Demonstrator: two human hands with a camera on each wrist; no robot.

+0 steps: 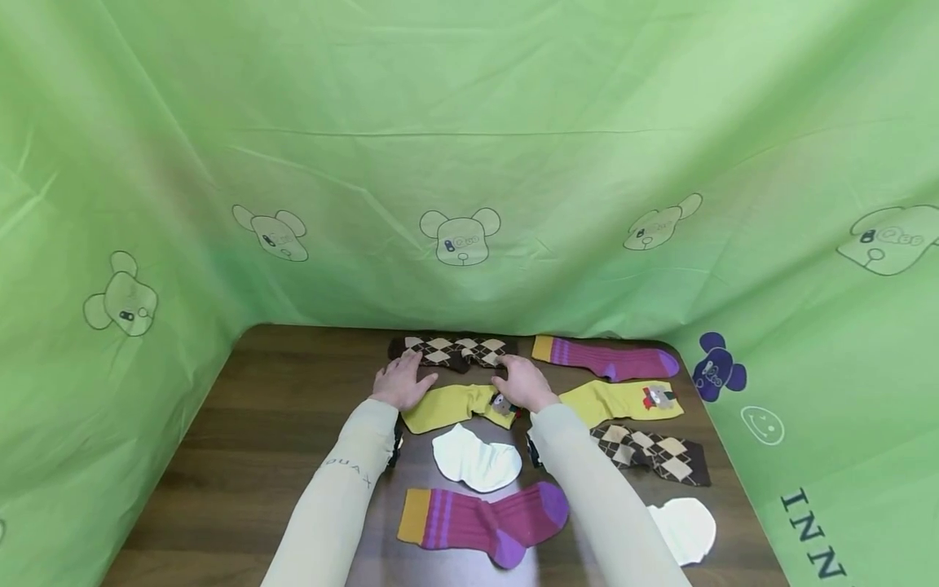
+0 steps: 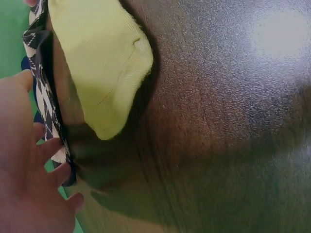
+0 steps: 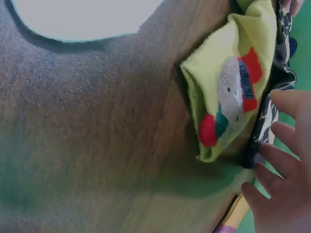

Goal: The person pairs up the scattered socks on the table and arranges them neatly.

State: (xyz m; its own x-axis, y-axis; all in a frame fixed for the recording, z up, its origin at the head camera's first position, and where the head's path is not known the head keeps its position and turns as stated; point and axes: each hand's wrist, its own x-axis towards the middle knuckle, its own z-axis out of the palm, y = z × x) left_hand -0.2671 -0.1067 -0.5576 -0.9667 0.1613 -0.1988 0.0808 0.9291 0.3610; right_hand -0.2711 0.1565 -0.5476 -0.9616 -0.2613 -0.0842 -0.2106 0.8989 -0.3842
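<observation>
A brown-and-cream argyle sock [image 1: 440, 350] lies along the far edge of the table. My left hand [image 1: 399, 381] rests at its left end, fingers loosely spread over the fabric, as the left wrist view also shows. At the sock's right end my right hand [image 1: 524, 383] touches it with relaxed fingers, thumb apart. Just nearer to me, between the wrists, lies a yellow sock [image 1: 443, 406]; its cuff bears an animal patch [image 3: 233, 97], clear in the right wrist view. A white sock [image 1: 477, 461] lies below that.
A purple-and-magenta sock [image 1: 469, 522] with a mustard cuff is nearest me. On the right lie another magenta sock [image 1: 587, 356], a yellow sock [image 1: 616, 401], an argyle sock [image 1: 660, 454] and a white sock [image 1: 688, 528], partly behind my sleeve. Green cloth [image 1: 455, 293] encloses the wooden table [image 1: 293, 391].
</observation>
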